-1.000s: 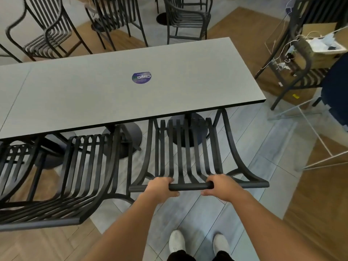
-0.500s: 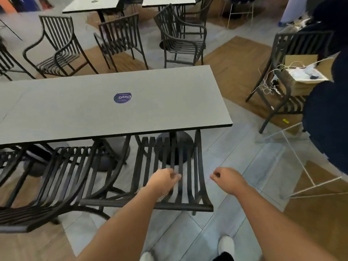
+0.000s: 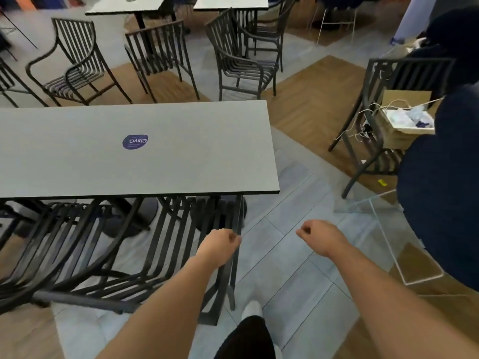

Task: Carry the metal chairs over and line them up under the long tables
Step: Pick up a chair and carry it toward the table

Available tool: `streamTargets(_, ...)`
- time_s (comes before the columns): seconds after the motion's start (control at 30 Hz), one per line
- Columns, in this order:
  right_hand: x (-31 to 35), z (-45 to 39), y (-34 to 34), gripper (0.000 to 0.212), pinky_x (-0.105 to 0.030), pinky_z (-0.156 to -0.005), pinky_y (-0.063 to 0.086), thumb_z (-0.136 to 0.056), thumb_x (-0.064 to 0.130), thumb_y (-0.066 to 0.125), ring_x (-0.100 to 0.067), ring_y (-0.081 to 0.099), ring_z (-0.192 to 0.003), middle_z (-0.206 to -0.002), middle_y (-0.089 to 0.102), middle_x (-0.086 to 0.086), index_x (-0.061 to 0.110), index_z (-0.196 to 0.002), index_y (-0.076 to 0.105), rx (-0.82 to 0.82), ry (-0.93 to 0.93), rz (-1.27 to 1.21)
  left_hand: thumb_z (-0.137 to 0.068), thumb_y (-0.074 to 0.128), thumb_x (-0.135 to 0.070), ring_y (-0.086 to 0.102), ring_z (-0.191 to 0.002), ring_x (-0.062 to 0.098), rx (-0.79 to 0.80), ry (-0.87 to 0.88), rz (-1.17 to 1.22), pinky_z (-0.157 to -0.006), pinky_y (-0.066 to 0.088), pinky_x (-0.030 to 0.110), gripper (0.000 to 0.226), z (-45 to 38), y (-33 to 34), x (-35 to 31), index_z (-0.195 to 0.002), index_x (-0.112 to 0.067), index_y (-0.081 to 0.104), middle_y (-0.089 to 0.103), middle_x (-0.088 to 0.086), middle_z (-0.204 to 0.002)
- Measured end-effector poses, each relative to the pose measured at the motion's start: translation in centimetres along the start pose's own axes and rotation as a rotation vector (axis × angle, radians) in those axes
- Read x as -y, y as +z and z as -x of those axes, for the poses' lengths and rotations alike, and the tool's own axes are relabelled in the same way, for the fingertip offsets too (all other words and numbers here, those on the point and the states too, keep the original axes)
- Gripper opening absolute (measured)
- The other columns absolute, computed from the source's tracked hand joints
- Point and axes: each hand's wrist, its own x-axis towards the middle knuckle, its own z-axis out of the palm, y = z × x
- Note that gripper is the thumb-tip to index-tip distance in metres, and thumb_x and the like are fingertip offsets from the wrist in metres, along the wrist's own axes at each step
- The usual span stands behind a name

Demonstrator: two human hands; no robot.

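A long grey table (image 3: 181, 161) with a purple sticker (image 3: 135, 141) fills the middle. Two black metal slatted chairs stand pushed under its near edge: one (image 3: 171, 244) by the right end, another (image 3: 51, 244) to its left. My left hand (image 3: 220, 246) hovers in front of the right edge of the nearer chair's backrest, fingers curled, gripping nothing that I can see. My right hand (image 3: 320, 237) is a loose fist over the tiled floor, apart from the chair.
Several more black chairs (image 3: 243, 58) stand beyond the table, with two smaller tables (image 3: 127, 5) behind them. At right, a chair (image 3: 375, 104) carries a cardboard box (image 3: 404, 128) with cables. A dark blue rounded shape (image 3: 440, 193) and a clear stand (image 3: 383, 229) sit near right.
Both hands have let go of the chair's top rail and pulled back. The view has lifted and shifted right, and the chair stays under the table.
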Motion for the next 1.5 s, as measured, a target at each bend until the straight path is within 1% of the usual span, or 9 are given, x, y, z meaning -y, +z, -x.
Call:
streamTargets(0.2, -1.6, -7.6, -5.0, 0.033, -0.035, -0.078, 0.055, -0.101, 0.048, 0.053, -0.019, 0.064, -0.086, -0.096, 0.071, 0.000, 0.020, -0.106, 0.068, 0.006, -0.043, 0.013, -0.104, 0.047, -0.048, 0.063, -0.068, 0.013, -0.066, 0.006, -0.012, -0.058, 0.047, 0.027, 0.037, -8.2, -1.4, -5.2, -0.108, -0.020, 0.071, 0.070, -0.003, -0.083)
streamTargets(0.3, -2.3, -12.4, -8.0, 0.034, -0.035, -0.075, 0.052, -0.102, 0.047, 0.053, -0.021, 0.063, -0.085, -0.093, 0.070, -0.002, 0.017, -0.103, 0.068, 0.002, -0.045, 0.043, -0.103, 0.045, -0.050, 0.066, -0.079, 0.018, -0.099, 0.001, -0.018, -0.073, 0.057, 0.034, 0.041, -13.3, -2.4, -7.7, -0.105, -0.018, 0.071, 0.071, 0.000, -0.090)
streamTargets(0.4, -2.6, -18.2, -12.0, 0.032, -0.032, -0.071, 0.047, -0.103, 0.045, 0.053, -0.021, 0.062, -0.085, -0.093, 0.070, -0.003, 0.016, -0.102, 0.068, 0.005, -0.030, 0.060, -0.104, 0.044, -0.051, 0.066, -0.090, 0.020, -0.116, 0.015, 0.017, -0.082, 0.055, 0.033, 0.041, -19.0, -4.2, -10.4, -0.117, -0.022, 0.071, 0.072, 0.000, -0.105)
streamTargets(0.63, -2.7, -29.4, -20.4, 0.032, -0.035, -0.078, 0.050, -0.102, 0.046, 0.053, -0.023, 0.061, -0.088, -0.094, 0.070, -0.002, 0.018, -0.104, 0.067, -0.012, -0.040, 0.010, -0.102, 0.044, -0.051, 0.066, -0.087, 0.020, -0.108, 0.020, -0.015, -0.081, 0.056, 0.033, 0.041, -29.9, -9.9, -17.0, -0.123, -0.026, 0.069, 0.074, -0.003, -0.105)
streamTargets(0.83, -4.6, -38.9, -25.7, 0.031, -0.033, -0.072, 0.049, -0.102, 0.045, 0.054, -0.019, 0.061, -0.083, -0.090, 0.067, 0.000, 0.018, -0.104, 0.067, 0.025, -0.044, -0.006, -0.103, 0.044, -0.051, 0.063, -0.084, 0.019, -0.138, 0.031, -0.010, -0.079, 0.054, 0.031, 0.040, -39.2, -12.5, -22.9, -0.121, -0.027, 0.070, 0.075, -0.001, -0.102)
streamTargets(1.07, -7.4, -52.6, -32.0, 0.028, -0.035, -0.075, 0.052, -0.101, 0.043, 0.057, -0.019, 0.060, -0.080, -0.090, 0.066, -0.002, 0.017, -0.104, 0.069, 0.091, -0.114, 0.078, -0.102, 0.045, -0.050, 0.064, -0.079, 0.018, -0.219, -0.110, 0.123, -0.076, 0.052, 0.029, 0.038, -49.2, -12.9, -28.7, -0.117, -0.027, 0.071, 0.068, -0.009, -0.084)
streamTargets(1.17, -7.9, -58.1, -35.1, 0.028, -0.033, -0.071, 0.046, -0.101, 0.044, 0.056, -0.021, 0.059, -0.081, -0.086, 0.064, 0.000, 0.019, -0.103, 0.069, 0.143, -0.186, 0.167, -0.102, 0.045, -0.051, 0.065, -0.080, 0.017, -0.246, -0.190, 0.176, -0.079, 0.055, 0.031, 0.038, -51.9, -13.0, -31.0, -0.121, -0.028, 0.069, 0.069, -0.010, -0.089)
streamTargets(1.3, -7.0, -65.5, -39.0, 0.029, -0.034, -0.070, 0.046, -0.099, 0.045, 0.058, -0.024, 0.061, -0.083, -0.095, 0.070, -0.005, 0.019, -0.099, 0.071, 0.151, -0.221, 0.180, -0.102, 0.047, -0.050, 0.062, -0.080, 0.017, -0.281, -0.244, 0.245, -0.076, 0.049, 0.027, 0.039, -55.2, -14.0, -33.6, -0.122, -0.027, 0.069, 0.062, -0.014, -0.080)
streamTargets(1.5, -2.2, -75.6, -42.7, 0.030, -0.031, -0.063, 0.043, -0.099, 0.043, 0.060, -0.020, 0.062, -0.079, -0.089, 0.069, -0.004, 0.017, -0.101, 0.073, 0.179, -0.312, 0.146, -0.102, 0.048, -0.050, 0.058, -0.080, 0.017, -0.341, -0.294, 0.272, -0.073, 0.044, 0.028, 0.036, -62.6, -18.4, -34.5, -0.117, -0.027, 0.071, 0.058, -0.015, -0.078)
